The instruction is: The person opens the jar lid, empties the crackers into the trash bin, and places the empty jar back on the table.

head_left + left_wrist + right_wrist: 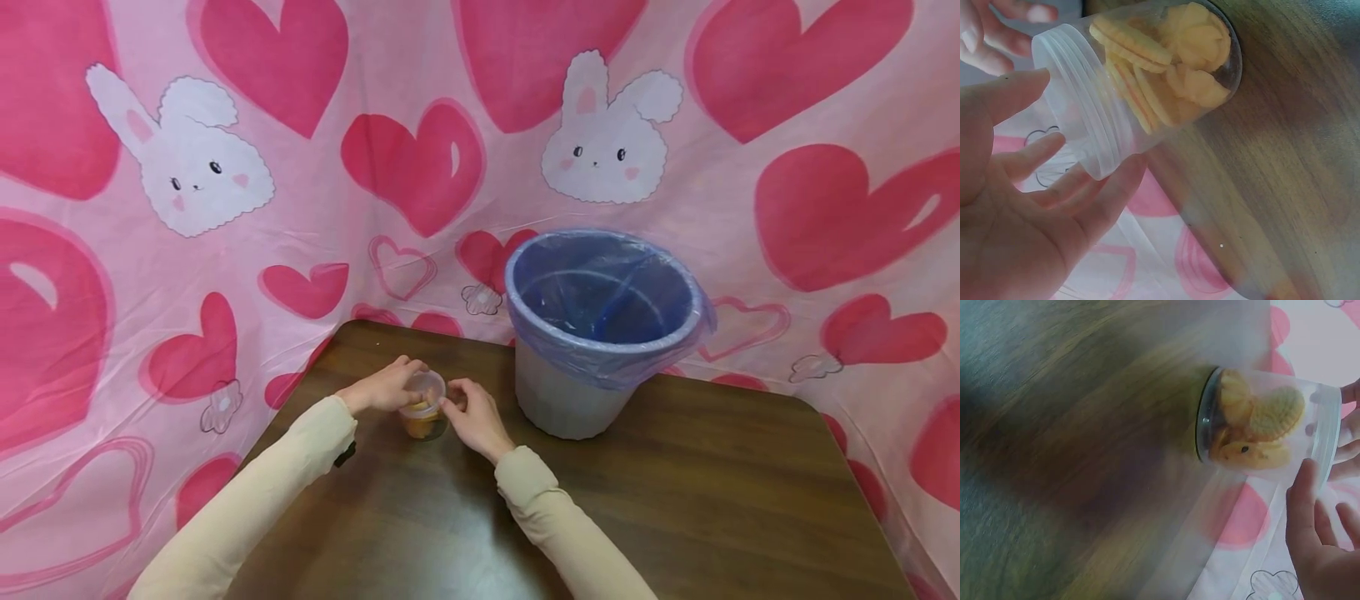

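Your clear plastic jar (423, 414) of round yellow biscuits (1166, 62) stands upright on the table, at nine o'clock from the bin.

A dark brown wooden table (720, 500) with rounded corners stands in front of me, its grain running in long streaks and its top catching a soft, even light. Behind it and down both sides hangs a pink plastic sheet (315, 208) printed with big red hearts and white rabbit faces, creased in places and draped past the table's edges. On the far part of the table stands a grey bin (555, 400) lined with a thin blue bag (600, 292) folded over its rim.
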Demonstrator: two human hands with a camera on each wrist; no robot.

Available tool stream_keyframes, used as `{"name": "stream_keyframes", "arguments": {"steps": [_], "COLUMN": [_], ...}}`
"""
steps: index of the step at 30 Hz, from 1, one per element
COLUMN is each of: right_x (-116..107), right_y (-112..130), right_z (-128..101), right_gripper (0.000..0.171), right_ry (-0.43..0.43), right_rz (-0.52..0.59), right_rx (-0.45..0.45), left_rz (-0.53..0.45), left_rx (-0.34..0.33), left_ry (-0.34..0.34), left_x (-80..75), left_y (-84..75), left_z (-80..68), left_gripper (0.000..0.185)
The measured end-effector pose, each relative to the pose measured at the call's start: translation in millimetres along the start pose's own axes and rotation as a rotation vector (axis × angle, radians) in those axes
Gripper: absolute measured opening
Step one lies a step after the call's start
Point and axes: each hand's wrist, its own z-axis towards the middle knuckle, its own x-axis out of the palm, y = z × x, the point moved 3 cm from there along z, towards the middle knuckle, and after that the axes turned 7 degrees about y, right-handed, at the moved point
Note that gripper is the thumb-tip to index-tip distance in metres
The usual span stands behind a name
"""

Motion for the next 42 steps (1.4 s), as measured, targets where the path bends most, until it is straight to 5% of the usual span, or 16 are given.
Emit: {"name": "stream_keyframes", "arguments": {"steps": [18,42], "right_x": [15,19], "right_y": [4,-1], "right_z": [6,11], "right_gripper": [0.055,0.049], "right_ry": [0.132,0.125], "right_rz": [0.059,0.066], "right_rx": [0.058,0.071], "left_rz": [-0.02,-0.003], "left_rx": [-0.016,-0.004], "left_ry": [0.02,0.046], "left_x": [1.1,-4.2], "left_y": [1.4,1.1], "left_z": [-1.2,-2.9], "left_gripper": [0.047,0.052]}}
